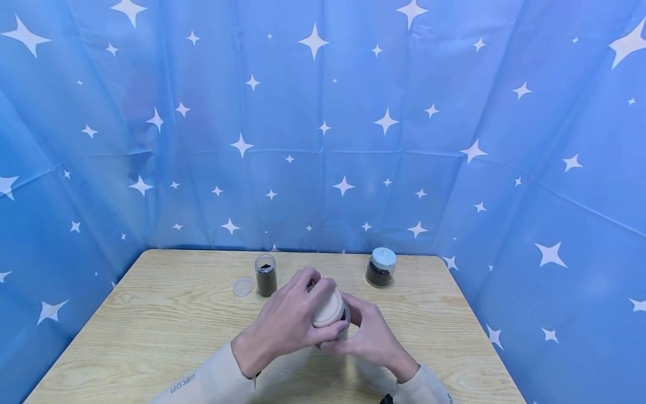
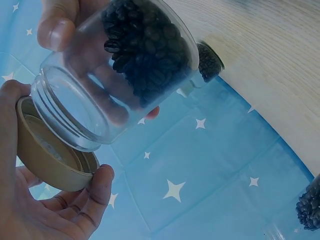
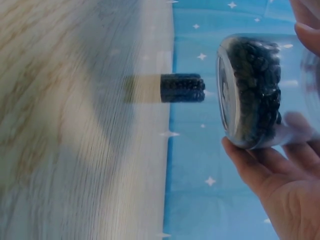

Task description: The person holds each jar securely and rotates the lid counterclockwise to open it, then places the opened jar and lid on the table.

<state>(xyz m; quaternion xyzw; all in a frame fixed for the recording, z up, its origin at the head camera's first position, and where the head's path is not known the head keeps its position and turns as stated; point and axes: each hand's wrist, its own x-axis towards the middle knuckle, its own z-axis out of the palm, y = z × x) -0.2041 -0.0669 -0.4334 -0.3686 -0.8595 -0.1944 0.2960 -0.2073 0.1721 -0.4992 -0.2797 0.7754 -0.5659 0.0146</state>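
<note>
My left hand [image 1: 285, 320] grips a pale round lid [image 1: 328, 310] by its rim, fingers on one side and thumb on the other. In the left wrist view, the lid [image 2: 55, 157] sits tilted at the threaded mouth of a clear glass jar [image 2: 150, 55], with a gap along one side. Dark coffee beans [image 3: 257, 90] fill the bottom part of this jar. My right hand [image 1: 372, 335] holds the jar around its side, above the table.
Toward the back of the wooden table [image 1: 192, 314] stands an uncovered narrow jar [image 1: 266, 281] of dark beans, a clear round lid [image 1: 242, 287] lying beside it. Back right is a jar [image 1: 379, 274] with a light blue lid. A blue star-patterned curtain [image 1: 323, 168] surrounds the table.
</note>
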